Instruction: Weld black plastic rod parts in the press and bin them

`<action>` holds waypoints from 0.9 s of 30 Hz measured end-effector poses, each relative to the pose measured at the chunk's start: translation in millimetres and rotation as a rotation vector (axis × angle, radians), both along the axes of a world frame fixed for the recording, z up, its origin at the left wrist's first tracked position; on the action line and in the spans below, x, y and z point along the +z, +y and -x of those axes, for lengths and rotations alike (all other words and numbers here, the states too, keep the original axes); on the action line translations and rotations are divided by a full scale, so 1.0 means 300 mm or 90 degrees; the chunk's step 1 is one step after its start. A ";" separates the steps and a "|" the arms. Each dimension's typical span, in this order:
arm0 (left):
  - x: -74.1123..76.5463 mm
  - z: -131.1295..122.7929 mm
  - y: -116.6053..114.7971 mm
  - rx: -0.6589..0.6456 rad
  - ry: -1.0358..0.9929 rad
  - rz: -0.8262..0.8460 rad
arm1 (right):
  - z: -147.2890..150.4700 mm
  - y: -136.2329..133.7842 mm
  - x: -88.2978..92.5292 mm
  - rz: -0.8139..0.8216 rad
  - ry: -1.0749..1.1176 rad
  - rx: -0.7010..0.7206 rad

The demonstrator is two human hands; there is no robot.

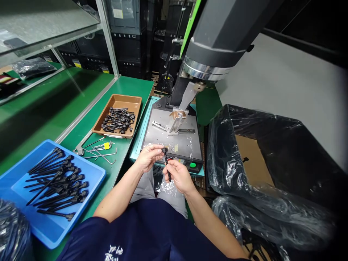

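Observation:
Both my hands hold one thin black plastic rod (166, 161) upright in front of me, just before the press machine's plate. My left hand (147, 156) pinches the rod's square head at the top. My right hand (178, 175) is closed around the lower shaft. The machine's grey base plate (163, 139) carries a metal fixture (176, 119) under the horn (190, 95). A green button (193, 165) sits at the plate's front edge, close to my right hand.
A blue tray (89, 174) of several black rods lies at the left on the green bench. A brown tray (119, 99) holds more black parts. Hex keys (101, 151) lie between them. A cardboard box lined with a black bag (252, 159) stands at the right.

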State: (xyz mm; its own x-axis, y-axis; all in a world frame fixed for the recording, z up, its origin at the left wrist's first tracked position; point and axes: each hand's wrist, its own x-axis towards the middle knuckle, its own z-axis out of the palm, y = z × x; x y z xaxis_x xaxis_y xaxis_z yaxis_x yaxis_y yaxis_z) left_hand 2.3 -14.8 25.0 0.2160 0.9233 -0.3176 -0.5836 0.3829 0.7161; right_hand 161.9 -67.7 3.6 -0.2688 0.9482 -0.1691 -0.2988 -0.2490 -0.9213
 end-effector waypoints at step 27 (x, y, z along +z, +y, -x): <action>-0.028 -0.012 -0.011 -0.015 0.020 -0.015 | 0.014 -0.029 -0.014 -0.047 -0.122 -0.097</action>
